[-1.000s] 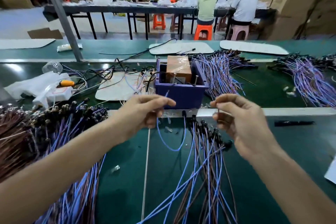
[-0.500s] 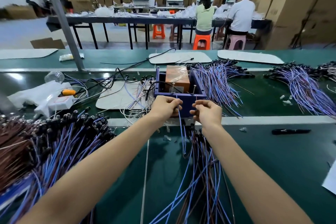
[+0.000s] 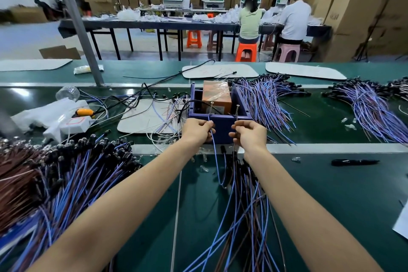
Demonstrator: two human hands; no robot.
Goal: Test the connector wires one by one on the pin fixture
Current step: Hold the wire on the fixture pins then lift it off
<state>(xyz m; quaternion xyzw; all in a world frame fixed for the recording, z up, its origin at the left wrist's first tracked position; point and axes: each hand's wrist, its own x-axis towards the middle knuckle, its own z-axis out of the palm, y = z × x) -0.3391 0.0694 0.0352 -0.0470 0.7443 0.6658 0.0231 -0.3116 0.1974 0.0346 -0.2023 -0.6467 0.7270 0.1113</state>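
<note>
Green workbench (image 3: 331, 194) full of wires, one under test.
Waiting wires (image 3: 245, 216) lie between the forearms for easy picking; left hand (image 3: 196, 130) and right hand (image 3: 250, 133) each pinch one lead of a connector wire (image 3: 215, 157) before the purple pin fixture (image 3: 220, 127), probably to touch its two pins (image 3: 211, 108).

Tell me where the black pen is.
Head view: the black pen lies on the green bench, right of the right hand, just nearer than the metal strip.
</note>
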